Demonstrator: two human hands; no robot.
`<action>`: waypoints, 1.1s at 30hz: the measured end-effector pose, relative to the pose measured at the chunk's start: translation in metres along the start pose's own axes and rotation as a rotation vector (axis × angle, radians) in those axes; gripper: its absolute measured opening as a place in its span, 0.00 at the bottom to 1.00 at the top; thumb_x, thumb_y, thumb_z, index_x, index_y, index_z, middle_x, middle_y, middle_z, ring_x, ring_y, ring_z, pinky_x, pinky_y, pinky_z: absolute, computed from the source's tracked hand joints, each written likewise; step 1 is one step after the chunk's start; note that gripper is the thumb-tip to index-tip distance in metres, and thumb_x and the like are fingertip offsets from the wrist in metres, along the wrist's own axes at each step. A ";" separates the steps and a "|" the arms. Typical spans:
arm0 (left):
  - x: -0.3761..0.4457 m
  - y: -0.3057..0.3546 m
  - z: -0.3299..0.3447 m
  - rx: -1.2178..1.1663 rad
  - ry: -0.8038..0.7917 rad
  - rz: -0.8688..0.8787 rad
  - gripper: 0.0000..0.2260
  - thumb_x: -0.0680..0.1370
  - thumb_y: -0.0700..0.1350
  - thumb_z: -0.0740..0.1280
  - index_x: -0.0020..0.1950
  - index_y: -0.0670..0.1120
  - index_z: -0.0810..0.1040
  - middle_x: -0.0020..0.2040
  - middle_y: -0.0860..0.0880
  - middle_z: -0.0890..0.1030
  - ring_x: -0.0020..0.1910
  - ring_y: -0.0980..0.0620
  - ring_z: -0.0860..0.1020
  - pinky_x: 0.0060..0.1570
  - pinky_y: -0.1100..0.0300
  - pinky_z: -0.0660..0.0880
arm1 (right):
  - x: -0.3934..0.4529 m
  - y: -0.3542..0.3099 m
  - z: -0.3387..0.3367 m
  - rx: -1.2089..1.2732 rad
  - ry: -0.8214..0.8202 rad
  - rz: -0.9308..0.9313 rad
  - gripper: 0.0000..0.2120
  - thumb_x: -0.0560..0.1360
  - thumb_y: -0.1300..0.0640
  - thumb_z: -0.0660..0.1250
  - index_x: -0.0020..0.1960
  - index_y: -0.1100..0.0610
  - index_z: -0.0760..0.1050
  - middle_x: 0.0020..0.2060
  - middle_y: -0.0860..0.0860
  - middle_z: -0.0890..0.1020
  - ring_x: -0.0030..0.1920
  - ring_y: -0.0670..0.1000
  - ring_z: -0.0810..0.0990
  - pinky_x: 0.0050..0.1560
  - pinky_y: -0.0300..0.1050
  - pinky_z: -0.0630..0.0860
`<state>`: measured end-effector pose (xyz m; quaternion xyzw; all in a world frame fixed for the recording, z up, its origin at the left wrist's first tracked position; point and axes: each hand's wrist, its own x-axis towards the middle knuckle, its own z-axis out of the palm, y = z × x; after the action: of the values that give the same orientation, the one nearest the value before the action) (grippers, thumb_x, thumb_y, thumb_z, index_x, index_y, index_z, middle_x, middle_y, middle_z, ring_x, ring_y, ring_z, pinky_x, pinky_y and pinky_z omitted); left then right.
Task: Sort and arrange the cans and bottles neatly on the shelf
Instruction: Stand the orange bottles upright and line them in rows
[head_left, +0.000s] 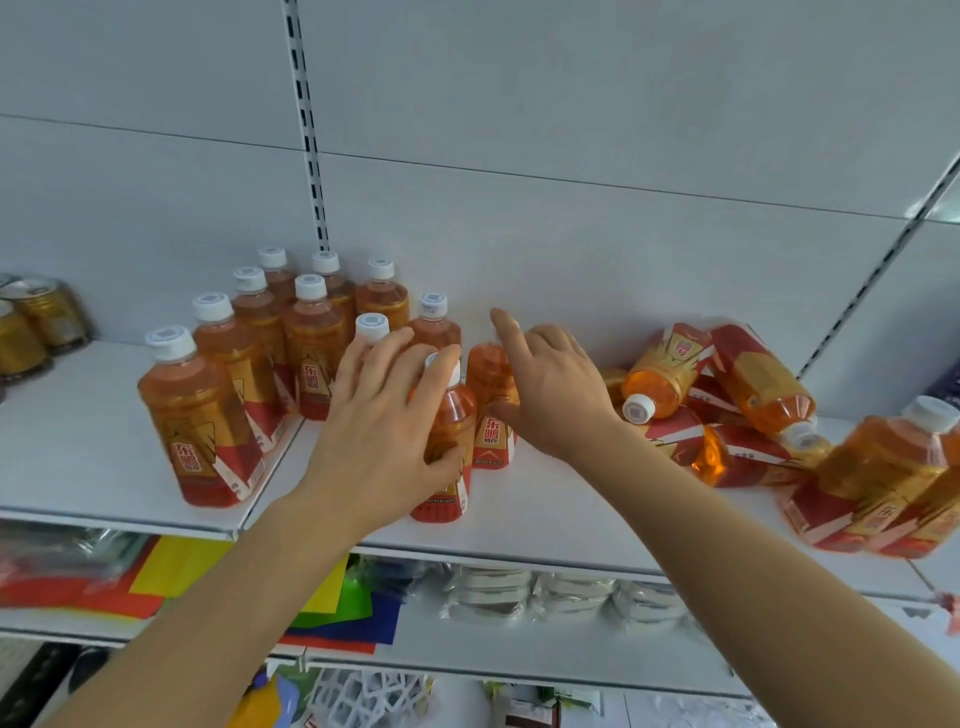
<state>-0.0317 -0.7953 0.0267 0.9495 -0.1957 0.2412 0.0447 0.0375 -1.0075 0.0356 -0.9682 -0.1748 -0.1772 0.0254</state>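
I am standing at the white shelf (571, 525), which is carrying everything: a tidy block of upright amber bottles (291, 338) at about ten o'clock from my hands, a tumbled heap of the same bottles (727, 410) lying on their sides at three o'clock, and gold cans (36, 327) far off at nine o'clock. These bottles look full, so I am judging them fairly heavy for their size, stiff enough in the shoulder but slick on the shrink-wrapped label, and top-heavy enough to tip if pushed near the cap. My left hand (384, 431) is wrapping the front bottle (447, 447) at the middle, fingers (431, 374) spread over its shoulder and cap, thumb low against the label. My right hand (550, 395) is resting against the bottle behind it (491, 410), at one o'clock from the first, fingers loosely spread and thumb touching the label, not closed round it. The best hold seems to be around the waist, below the shoulder.
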 end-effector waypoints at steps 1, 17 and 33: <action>0.000 0.000 0.000 -0.006 0.007 0.002 0.39 0.74 0.62 0.67 0.81 0.46 0.63 0.75 0.44 0.71 0.82 0.40 0.60 0.79 0.35 0.55 | -0.001 0.000 0.001 -0.008 0.010 -0.005 0.50 0.75 0.39 0.76 0.84 0.50 0.47 0.67 0.54 0.80 0.74 0.60 0.70 0.77 0.55 0.66; 0.039 0.092 0.012 -0.078 0.238 0.105 0.30 0.80 0.54 0.69 0.79 0.42 0.69 0.74 0.38 0.73 0.79 0.35 0.65 0.77 0.33 0.59 | -0.095 0.100 -0.041 -0.162 0.080 0.144 0.36 0.83 0.32 0.58 0.84 0.50 0.58 0.80 0.53 0.69 0.83 0.59 0.60 0.84 0.60 0.55; 0.128 0.202 0.105 -0.195 -0.125 -0.137 0.41 0.80 0.68 0.63 0.83 0.49 0.53 0.73 0.42 0.73 0.69 0.39 0.74 0.67 0.43 0.75 | -0.094 0.213 -0.033 -0.477 -0.314 0.484 0.43 0.80 0.34 0.64 0.83 0.59 0.54 0.58 0.60 0.85 0.70 0.67 0.77 0.83 0.68 0.44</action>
<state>0.0387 -1.0444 -0.0069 0.9649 -0.1553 0.1578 0.1411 0.0186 -1.2416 0.0360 -0.9756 0.1034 -0.0514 -0.1870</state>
